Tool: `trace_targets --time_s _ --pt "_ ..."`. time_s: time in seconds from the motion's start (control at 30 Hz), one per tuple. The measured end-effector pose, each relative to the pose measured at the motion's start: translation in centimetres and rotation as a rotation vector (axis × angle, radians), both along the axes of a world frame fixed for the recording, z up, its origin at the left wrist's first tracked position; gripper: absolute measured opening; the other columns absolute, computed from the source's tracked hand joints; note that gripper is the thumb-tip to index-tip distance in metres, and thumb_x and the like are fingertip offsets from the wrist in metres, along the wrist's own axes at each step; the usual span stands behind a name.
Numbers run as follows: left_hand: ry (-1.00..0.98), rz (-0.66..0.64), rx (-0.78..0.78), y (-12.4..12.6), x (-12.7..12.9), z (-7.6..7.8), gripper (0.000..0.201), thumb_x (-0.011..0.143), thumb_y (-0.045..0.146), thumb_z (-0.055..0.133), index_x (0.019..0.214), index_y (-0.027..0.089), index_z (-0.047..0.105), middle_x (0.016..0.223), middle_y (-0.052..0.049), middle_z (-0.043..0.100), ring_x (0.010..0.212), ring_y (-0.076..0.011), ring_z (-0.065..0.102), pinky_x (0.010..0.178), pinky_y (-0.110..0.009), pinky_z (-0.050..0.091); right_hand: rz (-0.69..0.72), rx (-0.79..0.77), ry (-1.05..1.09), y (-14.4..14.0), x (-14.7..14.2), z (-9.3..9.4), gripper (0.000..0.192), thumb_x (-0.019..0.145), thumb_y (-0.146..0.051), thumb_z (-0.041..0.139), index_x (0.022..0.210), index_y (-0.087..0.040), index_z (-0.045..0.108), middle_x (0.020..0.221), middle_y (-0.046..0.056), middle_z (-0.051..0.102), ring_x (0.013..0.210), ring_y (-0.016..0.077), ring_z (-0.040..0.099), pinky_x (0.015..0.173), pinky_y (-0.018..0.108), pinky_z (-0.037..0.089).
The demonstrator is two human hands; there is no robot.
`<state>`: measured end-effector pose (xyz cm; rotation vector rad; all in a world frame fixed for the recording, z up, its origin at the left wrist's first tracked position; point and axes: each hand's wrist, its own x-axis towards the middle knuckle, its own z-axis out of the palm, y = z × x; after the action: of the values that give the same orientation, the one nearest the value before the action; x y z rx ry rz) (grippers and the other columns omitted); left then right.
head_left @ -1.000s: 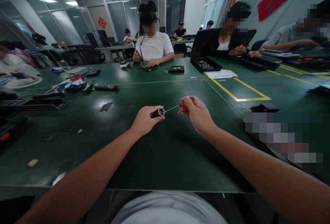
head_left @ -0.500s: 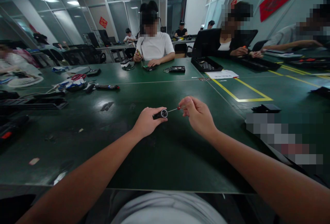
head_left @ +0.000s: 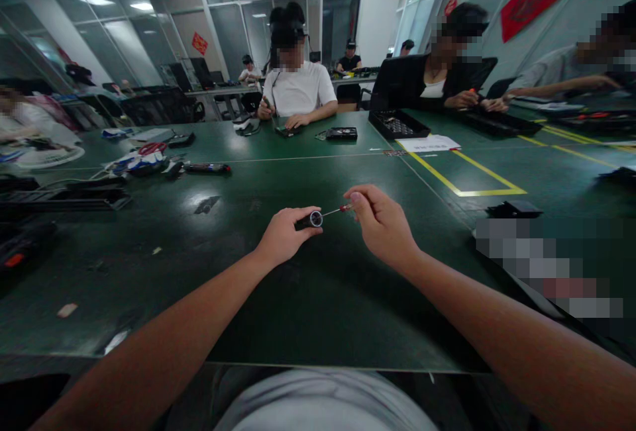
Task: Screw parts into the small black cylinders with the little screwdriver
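The left hand (head_left: 283, 238) is closed around a small dark cylinder (head_left: 309, 220), held just above the green bench (head_left: 318, 298), its round open end facing toward 3 o'clock. The right hand (head_left: 383, 226) pinches the red handle of a thin screwdriver (head_left: 336, 210), fingers (head_left: 358, 200) clamped together on it. The screwdriver's long axis runs roughly from 3 o'clock to 9 o'clock, tilted slightly down at the left, and its metal tip sits at the cylinder's open end; whether it is inside cannot be told. So the cylinder lies at 9 o'clock from the right fingers, nearly in line with the shaft. Other people work at the far side of the bench.
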<state>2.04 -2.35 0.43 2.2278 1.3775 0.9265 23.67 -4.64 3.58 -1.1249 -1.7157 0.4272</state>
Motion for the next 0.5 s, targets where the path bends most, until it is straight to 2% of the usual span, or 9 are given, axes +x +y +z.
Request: trace_targets --time_s 0.1,0.27,0.33,0.43,0.5 --pt "-0.037 0.000 0.008 0.2 -0.2 -0.2 0.043 0.082 0.030 0.078 0.125 0.029 0.069 0.123 -0.003 0.072 0.114 -0.0250 0.063 0.102 -0.042 0.045 0.038 -0.024 0.046 0.2 0.1 -0.2 0.021 0.099 -0.034 0.048 0.111 -0.021 0.060 0.085 0.003 0.067 0.073 0.0170 0.061 0.068 0.032 0.045" --pt "-0.018 -0.010 0.016 0.2 -0.3 -0.2 0.044 0.083 0.031 0.078 0.126 0.029 0.068 0.123 -0.003 0.072 0.113 -0.0249 0.063 0.102 -0.043 0.045 0.076 -0.110 0.188 1.0 -0.1 -0.8 0.023 0.099 -0.039 0.047 0.102 -0.021 0.062 0.081 0.002 0.064 0.075 0.0170 0.061 0.071 0.033 0.048" --pt "0.034 -0.044 0.043 0.3 -0.2 0.0 0.043 0.083 0.031 0.077 0.126 0.030 0.068 0.121 -0.003 0.072 0.110 -0.0249 0.064 0.102 -0.045 0.043 0.075 -0.201 0.345 1.6 -0.2 -1.0 0.025 0.099 -0.041 0.047 0.094 -0.021 0.061 0.077 0.001 0.062 0.070 0.0162 0.060 0.070 0.034 0.050" --pt "0.089 -0.015 0.085 0.6 -0.3 0.3 0.041 0.085 0.029 0.076 0.125 0.027 0.067 0.118 -0.004 0.073 0.109 -0.0248 0.064 0.102 -0.046 0.042 0.095 -0.469 0.690 2.7 0.0 -1.4 0.027 0.098 -0.042 0.048 0.084 -0.022 0.058 0.068 -0.002 0.054 0.058 0.0135 0.052 0.064 0.033 0.052" --pt "0.104 0.025 0.087 0.8 -0.4 0.5 0.040 0.086 0.030 0.075 0.125 0.027 0.067 0.117 -0.004 0.073 0.107 -0.0250 0.064 0.100 -0.046 0.042 0.071 -0.509 0.787 3.3 0.2 -1.6 0.024 0.095 -0.041 0.053 0.081 -0.022 0.058 0.065 -0.003 0.052 0.055 0.0119 0.049 0.062 0.031 0.052"
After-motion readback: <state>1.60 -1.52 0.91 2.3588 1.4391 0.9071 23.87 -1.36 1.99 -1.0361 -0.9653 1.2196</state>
